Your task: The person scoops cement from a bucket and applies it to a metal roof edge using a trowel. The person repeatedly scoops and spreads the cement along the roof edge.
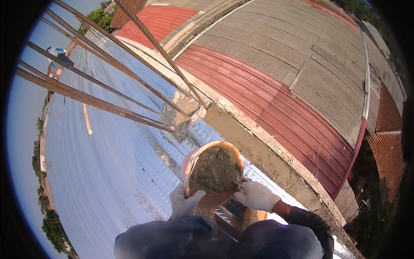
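An orange bucket [213, 166] of wet grey mortar is tilted toward me at the lower middle. My left hand [185, 200], in a white knit glove, grips its left side. My right hand [256, 194], also gloved, is closed at the bucket's right rim; a small grey object at its fingertips is too small to make out. Just right of the bucket runs a concrete ledge [246, 136] coated with rough wet mortar. My bent knees show below, with orange shapes between them and the bucket, partly hidden.
Ribbed metal decking [108, 164] covers the left. Several long rebars [99, 93] jut from a rough concrete patch [181, 108] ahead. Beyond the ledge lie red and grey corrugated roofs [276, 103] at the right. A distant person [56, 60] is at the upper left, partly behind rebar.
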Available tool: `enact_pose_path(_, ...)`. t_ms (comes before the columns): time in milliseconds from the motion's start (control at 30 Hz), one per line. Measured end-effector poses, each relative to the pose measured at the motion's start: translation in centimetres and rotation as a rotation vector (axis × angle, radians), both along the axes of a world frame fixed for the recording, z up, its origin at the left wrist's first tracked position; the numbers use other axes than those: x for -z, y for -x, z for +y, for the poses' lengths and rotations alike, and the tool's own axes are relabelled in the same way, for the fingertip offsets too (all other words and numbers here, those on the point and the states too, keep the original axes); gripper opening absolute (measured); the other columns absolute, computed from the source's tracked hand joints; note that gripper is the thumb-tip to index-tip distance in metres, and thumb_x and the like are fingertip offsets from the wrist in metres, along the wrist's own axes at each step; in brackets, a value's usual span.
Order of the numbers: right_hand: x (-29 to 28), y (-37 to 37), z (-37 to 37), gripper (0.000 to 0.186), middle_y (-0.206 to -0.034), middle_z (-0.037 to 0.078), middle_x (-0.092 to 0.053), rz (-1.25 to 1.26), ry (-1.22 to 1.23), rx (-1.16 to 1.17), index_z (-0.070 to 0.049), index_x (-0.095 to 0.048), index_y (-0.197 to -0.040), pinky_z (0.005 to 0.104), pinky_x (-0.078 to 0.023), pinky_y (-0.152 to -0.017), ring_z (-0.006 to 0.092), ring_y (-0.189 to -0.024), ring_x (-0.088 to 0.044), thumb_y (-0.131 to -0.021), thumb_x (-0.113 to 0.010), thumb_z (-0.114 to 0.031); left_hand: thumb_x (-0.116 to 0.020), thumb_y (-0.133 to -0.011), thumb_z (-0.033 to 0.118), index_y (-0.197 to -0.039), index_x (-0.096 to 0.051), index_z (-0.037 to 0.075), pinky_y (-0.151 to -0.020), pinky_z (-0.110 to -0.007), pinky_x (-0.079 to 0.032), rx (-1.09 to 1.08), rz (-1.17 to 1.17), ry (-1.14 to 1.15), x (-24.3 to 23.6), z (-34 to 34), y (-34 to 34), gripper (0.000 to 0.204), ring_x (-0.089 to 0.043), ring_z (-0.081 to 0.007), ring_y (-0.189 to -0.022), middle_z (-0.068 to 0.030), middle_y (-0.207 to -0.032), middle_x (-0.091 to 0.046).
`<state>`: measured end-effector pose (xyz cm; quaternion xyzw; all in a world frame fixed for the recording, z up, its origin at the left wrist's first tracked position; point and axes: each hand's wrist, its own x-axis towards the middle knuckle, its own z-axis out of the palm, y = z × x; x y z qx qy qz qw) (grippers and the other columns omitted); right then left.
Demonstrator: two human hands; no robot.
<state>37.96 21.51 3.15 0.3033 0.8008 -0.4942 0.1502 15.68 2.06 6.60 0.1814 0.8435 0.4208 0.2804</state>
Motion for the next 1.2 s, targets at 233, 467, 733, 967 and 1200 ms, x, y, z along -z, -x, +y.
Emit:
enact_pose_path(233, -3.0, -2.7, -0.4, 0.046, -0.091, 0.026, -0.076, -0.022, 0.186, 0.094, 0.001, -0.075, -0.109, 0.057, -0.057, -0.084, 0.0475, -0.091, -0.076, -0.107, -0.07, -0.045, -0.094, -0.087, 0.018, -0.1, -0.075, -0.005, -0.072, -0.033, -0.057, -0.063, -0.074, -0.033, -0.2, 0.8, 0.1, 0.032, -0.067, -0.0111, -0.081, -0.0058, -0.088, -0.077)
enact_pose_path(467, -4.2, -5.2, -0.6, 0.045, -0.092, 0.023, -0.077, 0.116, 0.264, 0.183, -0.001, -0.079, -0.119, 0.0481, -0.059, -0.086, 0.039, -0.091, -0.077, -0.106, -0.073, -0.043, -0.089, -0.093, 0.015, -0.102, -0.074, -0.003, -0.078, -0.031, -0.056, -0.077, -0.092, -0.143, 0.2, 0.2, 1.4, 0.024, -0.066, -0.0093, -0.087, -0.0036, -0.097, -0.076)
enact_pose_path(733, -6.0, -12.0, -1.6, 0.038, -0.085, 0.012, -0.074, 0.166, 0.281, 0.422, -0.002, -0.08, -0.118, 0.0401, -0.059, -0.074, 0.0225, -0.078, -0.075, -0.108, -0.075, -0.039, -0.087, -0.099, 0.019, -0.106, -0.074, 0.002, -0.071, -0.029, -0.049, -0.136, -0.047, -0.246, 3.2, -0.4, 8.7, 0.022, -0.058, -0.0071, -0.08, 0.0036, -0.091, -0.069)
enact_pose_path(967, -3.8, -23.7, -3.4, 0.049, -0.071, 0.004, -0.066, -0.072, 0.323, 0.74, 0.002, -0.08, -0.115, 0.0326, -0.051, -0.056, 0.0117, -0.06, -0.064, -0.104, -0.074, -0.046, -0.083, -0.105, 0.032, -0.138, -0.07, 0.004, -0.071, -0.028, -0.054, -0.116, -0.173, -0.153, 6.4, -4.3, 9.1, 0.045, -0.069, -0.0103, -0.094, -0.005, -0.121, -0.075)
enact_pose_path(1200, -7.3, -32.5, -5.1, 0.033, -0.082, 0.007, -0.069, -0.279, -0.207, 0.931, -0.002, -0.079, -0.11, 0.0376, -0.055, -0.071, 0.0159, -0.071, -0.065, -0.097, -0.081, -0.032, -0.081, -0.107, 0.034, -0.156, -0.063, 0.003, -0.097, -0.036, -0.064, -0.068, -0.175, -0.139, 5.5, -3.3, 9.6, 0.061, -0.074, -0.0239, -0.123, -0.0133, -0.145, -0.07)
